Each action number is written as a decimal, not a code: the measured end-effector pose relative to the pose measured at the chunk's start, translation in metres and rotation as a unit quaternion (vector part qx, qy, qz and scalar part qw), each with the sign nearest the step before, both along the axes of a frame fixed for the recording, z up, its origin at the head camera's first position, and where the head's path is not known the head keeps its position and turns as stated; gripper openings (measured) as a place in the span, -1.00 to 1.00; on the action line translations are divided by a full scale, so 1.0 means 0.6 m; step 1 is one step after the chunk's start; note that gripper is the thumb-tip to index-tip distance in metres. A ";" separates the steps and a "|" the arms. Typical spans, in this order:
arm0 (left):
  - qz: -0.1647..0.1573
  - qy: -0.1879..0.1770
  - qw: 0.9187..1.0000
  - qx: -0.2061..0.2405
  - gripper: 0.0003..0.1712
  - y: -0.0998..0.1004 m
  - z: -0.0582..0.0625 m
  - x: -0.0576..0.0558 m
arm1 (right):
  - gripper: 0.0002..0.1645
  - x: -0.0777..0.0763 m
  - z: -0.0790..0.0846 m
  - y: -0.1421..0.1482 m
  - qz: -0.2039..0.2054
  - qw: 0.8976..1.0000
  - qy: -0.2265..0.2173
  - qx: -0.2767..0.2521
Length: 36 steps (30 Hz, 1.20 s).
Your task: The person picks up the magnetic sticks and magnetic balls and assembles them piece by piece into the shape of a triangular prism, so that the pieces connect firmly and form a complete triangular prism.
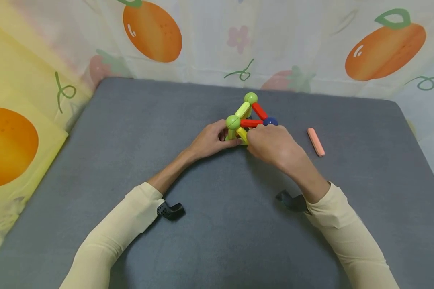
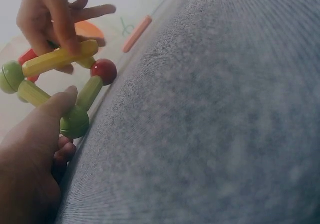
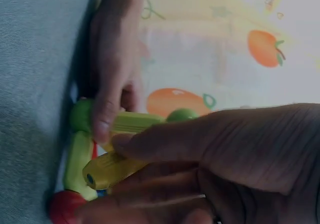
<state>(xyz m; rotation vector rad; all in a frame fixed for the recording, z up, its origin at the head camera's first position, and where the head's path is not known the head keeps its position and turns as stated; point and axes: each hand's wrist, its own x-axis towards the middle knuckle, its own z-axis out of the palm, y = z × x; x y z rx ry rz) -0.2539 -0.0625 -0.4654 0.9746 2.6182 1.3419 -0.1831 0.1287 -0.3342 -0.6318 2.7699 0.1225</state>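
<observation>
A frame of magnetic sticks and balls stands on the grey table, with an upper green ball (image 1: 233,122), red sticks (image 1: 252,123) and a dark blue ball (image 1: 270,121). My left hand (image 1: 209,140) grips its left side, the thumb across an upright yellow-green stick near the lower green ball (image 2: 75,121). My right hand (image 1: 275,146) pinches a yellow stick (image 2: 57,60) between thumb and fingers. One end of this stick meets the upper green ball; its other end points out free, above the red ball (image 2: 104,72) at the base. In the head view my right hand hides part of the frame.
A loose pink stick (image 1: 316,142) lies on the table (image 1: 202,224) to the right of the frame. Behind the table's far edge hangs a fruit-print cloth (image 1: 209,40). Black wrist mounts (image 1: 171,211) stick out from both sleeves.
</observation>
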 end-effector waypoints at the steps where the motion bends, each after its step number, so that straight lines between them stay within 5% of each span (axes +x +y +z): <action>1: 0.001 0.001 1.000 -0.001 -0.64 0.000 0.000 0.000 | -0.69 -0.001 -0.002 -0.001 -0.004 1.000 -0.001 0.003; 9: -0.002 0.003 1.000 0.006 -0.64 -0.001 0.003 -0.001 | -0.80 -0.007 -0.016 0.001 -0.014 0.998 0.028 0.048; 20: -0.019 0.009 1.000 0.014 -0.66 0.000 0.002 -0.004 | -0.79 -0.010 -0.033 -0.004 -0.054 0.997 0.042 0.038; 25: -0.012 0.007 1.000 0.015 -0.65 0.001 0.001 -0.004 | -0.81 -0.017 -0.008 0.012 -0.060 0.993 -0.098 0.012; 30: 0.042 0.004 0.998 0.049 -0.59 0.003 0.000 -0.003 | -0.46 -0.027 0.036 0.053 -0.030 0.966 -0.250 -0.050; 33: 0.088 0.012 0.993 0.074 -0.56 0.002 0.000 -0.004 | -0.54 -0.031 0.053 0.082 -0.008 0.956 -0.283 -0.078; 36: 0.113 0.024 0.990 0.083 -0.61 -0.002 0.000 -0.006 | -0.55 -0.041 0.053 0.103 -0.018 0.958 -0.276 -0.081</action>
